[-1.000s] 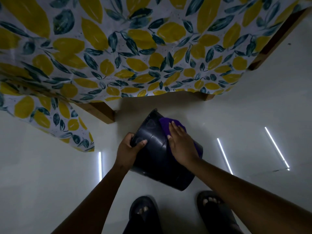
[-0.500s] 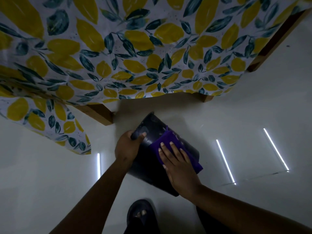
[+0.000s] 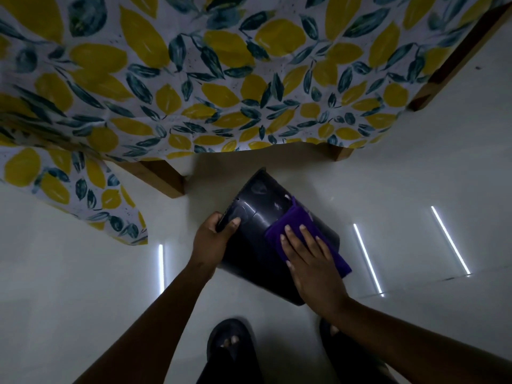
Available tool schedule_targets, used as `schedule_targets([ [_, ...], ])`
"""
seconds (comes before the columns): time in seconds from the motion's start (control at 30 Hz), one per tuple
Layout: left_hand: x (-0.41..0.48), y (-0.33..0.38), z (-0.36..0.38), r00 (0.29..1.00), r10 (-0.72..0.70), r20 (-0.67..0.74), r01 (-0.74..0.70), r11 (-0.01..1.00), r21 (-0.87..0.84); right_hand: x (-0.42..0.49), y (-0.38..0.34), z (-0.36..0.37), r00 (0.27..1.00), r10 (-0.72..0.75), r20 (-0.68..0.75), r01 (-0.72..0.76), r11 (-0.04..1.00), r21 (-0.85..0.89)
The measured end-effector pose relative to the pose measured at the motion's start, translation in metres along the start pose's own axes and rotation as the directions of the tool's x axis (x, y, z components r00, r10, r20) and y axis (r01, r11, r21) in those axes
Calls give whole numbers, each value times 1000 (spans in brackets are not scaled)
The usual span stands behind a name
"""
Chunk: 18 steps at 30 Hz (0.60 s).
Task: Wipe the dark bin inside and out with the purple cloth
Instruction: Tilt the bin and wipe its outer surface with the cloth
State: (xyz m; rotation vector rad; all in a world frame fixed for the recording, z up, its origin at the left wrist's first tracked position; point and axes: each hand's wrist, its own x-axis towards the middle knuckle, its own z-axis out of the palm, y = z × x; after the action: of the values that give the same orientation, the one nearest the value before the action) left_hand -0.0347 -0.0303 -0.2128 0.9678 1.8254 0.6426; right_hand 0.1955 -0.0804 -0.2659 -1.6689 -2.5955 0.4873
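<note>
The dark bin (image 3: pixel 257 209) is tilted on its side above the white floor, its outer wall facing up toward me. My left hand (image 3: pixel 212 239) grips its left edge, thumb on the outer wall. The purple cloth (image 3: pixel 296 225) lies flat on the bin's right side. My right hand (image 3: pixel 310 259) presses on it with spread fingers, palm over the near part of the cloth. The inside of the bin is hidden from view.
A table draped in a lemon-print cloth (image 3: pixel 221 79) fills the upper view, with wooden legs (image 3: pixel 163 176) just left of the bin and at the right (image 3: pixel 338 152). My sandalled feet (image 3: pixel 230 342) stand below the bin. Light strips reflect on the glossy floor (image 3: pixel 415 176).
My right hand with the cloth slid from the bin's far rim down along the outer wall toward me. The bin tipped a little, and the left hand kept its grip.
</note>
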Motion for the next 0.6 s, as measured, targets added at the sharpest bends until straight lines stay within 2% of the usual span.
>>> schedule_targets([
  [0.13, -3, -2, -1, 999, 46, 6, -47, 998, 46, 40, -25, -14, 997, -62, -44, 64, 997, 35],
  [0.23, -3, -4, 1, 999, 48, -14, -47, 998, 32, 79, -26, -26, 998, -30, -51, 35, 995, 98],
  [0.33, -3, -10, -4, 1000, 29, -12, -28, 999, 28, 55, -10, -13, 998, -9, -58, 13, 997, 73],
  [0.47, -4, -15, -10, 999, 15, 32, -16, 1000, 13, 2, 15, 5, 998, -59, 20, 59, 998, -21],
  [0.6, -4, -15, -14, 998, 29, 64, -29, 1000, 7, 19, 1, -1, 995, -102, 1, 102, 994, -41],
])
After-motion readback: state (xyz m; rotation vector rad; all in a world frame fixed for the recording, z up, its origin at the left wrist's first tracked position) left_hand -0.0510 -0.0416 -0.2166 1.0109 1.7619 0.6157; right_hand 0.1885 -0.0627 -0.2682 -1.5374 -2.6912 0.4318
